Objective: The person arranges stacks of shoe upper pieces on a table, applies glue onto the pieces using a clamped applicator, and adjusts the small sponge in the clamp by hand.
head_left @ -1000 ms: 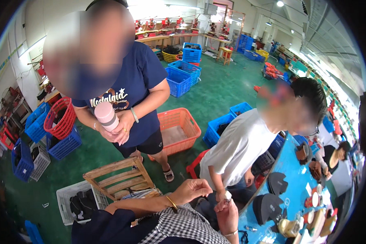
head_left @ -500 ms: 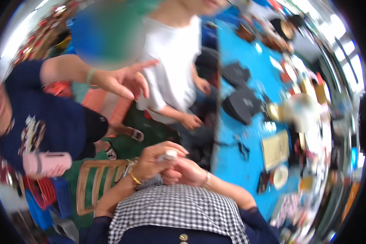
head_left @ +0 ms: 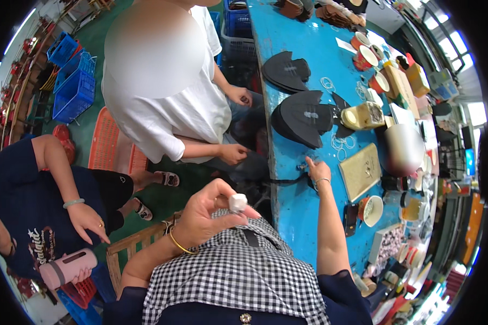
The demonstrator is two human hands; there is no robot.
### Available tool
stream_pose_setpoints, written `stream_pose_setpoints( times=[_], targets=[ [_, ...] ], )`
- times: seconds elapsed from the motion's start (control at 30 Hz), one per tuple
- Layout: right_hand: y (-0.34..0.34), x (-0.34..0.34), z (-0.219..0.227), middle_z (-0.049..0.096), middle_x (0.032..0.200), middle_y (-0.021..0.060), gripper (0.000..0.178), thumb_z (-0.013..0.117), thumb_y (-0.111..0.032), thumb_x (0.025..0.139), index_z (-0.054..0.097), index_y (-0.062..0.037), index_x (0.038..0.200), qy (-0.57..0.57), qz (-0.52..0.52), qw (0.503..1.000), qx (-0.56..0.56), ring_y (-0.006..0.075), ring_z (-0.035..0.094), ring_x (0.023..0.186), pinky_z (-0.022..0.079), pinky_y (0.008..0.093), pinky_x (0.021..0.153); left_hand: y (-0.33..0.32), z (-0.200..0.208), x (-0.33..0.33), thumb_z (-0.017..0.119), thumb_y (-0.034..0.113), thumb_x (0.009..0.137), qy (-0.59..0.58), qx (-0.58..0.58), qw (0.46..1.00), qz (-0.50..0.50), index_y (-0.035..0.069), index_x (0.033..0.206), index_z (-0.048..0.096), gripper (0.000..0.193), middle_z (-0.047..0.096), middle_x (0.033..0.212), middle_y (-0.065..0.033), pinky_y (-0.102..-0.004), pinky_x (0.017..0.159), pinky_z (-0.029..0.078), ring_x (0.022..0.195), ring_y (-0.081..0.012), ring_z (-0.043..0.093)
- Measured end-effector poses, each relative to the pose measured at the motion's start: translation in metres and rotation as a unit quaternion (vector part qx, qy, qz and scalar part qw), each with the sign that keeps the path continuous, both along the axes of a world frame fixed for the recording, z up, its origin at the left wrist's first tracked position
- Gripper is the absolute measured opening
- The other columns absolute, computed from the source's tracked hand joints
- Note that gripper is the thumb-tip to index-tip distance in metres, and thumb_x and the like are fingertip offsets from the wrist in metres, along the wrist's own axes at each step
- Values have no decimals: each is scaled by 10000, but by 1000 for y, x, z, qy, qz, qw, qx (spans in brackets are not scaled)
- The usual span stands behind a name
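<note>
A small white blocky piece [head_left: 237, 203] is pinched between the thumb and fingers of my left hand [head_left: 207, 212], raised above my lap; I cannot make out its exact kind. My right hand [head_left: 318, 171] reaches out over the blue table, fingers extended, its fingertips beside a small dark object [head_left: 302, 167] and the end of a black strap [head_left: 288, 180]. Whether it touches them I cannot tell. Farther along the table lie two stacks of black curved cut pieces [head_left: 303, 119], with loops of white cord [head_left: 341, 145] close by.
A tan board [head_left: 360, 172], a phone [head_left: 351, 219] and a paper bowl [head_left: 370, 210] lie right of my right arm. One person in a white shirt [head_left: 165, 108] sits ahead; another at left holds a pink bottle [head_left: 69, 267]. A wooden chair [head_left: 115, 265] stands beside me.
My hands have parted: the right moved from beside the left out onto the table, while the left keeps the white piece. The person at left has lowered an outstretched arm.
</note>
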State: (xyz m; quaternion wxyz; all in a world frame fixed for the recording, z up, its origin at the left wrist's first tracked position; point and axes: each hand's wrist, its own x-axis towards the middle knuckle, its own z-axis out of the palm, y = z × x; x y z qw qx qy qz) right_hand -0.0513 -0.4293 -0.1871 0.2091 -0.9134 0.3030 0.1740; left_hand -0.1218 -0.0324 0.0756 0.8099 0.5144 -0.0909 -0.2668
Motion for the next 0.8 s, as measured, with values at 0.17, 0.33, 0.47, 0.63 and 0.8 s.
stream_pose_setpoints(
  times=[0.17, 0.33, 0.47, 0.63, 0.8],
  targets=[
    [-3, 6, -17, 683, 742, 132, 446, 685, -448, 830, 697, -6, 776, -12, -63, 993, 98, 238, 636, 564, 494, 360, 541, -3, 24, 22, 679, 21, 874, -23, -15, 999, -44, 71, 990, 483, 233, 705, 1007, -161, -278, 827, 541, 966, -149, 675],
    [-15, -27, -16, 436, 633, -44, 172, 673, -261, 896, 546, -149, 867, -248, -374, 767, 458, 59, 393, 465, 289, 217, 379, -8, 28, 34, 650, 43, 903, 15, -55, 997, -61, 62, 1002, 490, 189, 701, 1043, -178, -287, 832, 543, 944, -143, 677],
    [-9, -52, 7, 496, 722, 5, 135, 587, -208, 947, 499, -107, 929, -416, -389, 703, 426, 97, 513, 612, 436, 239, 507, -12, 22, 40, 648, 52, 905, 25, -20, 998, -61, 56, 1001, 518, 161, 694, 1083, -167, -295, 853, 535, 945, -140, 669],
    [21, -58, 70, 542, 771, 36, 104, 494, -149, 987, 489, -55, 943, -462, -347, 671, 464, 137, 576, 658, 496, 260, 594, -28, 18, 46, 657, 15, 873, -13, -19, 1000, 17, 59, 1003, 552, 172, 640, 977, -93, -235, 813, 452, 908, -110, 581],
    [87, -45, 153, 512, 766, 30, 79, 478, -129, 989, 477, -56, 959, -354, -133, 724, 576, 109, 525, 618, 457, 244, 559, -45, 20, 55, 651, 5, 871, 28, -24, 999, -5, 44, 1001, 549, 170, 610, 933, -62, -265, 846, 446, 896, -120, 570]
  ],
)
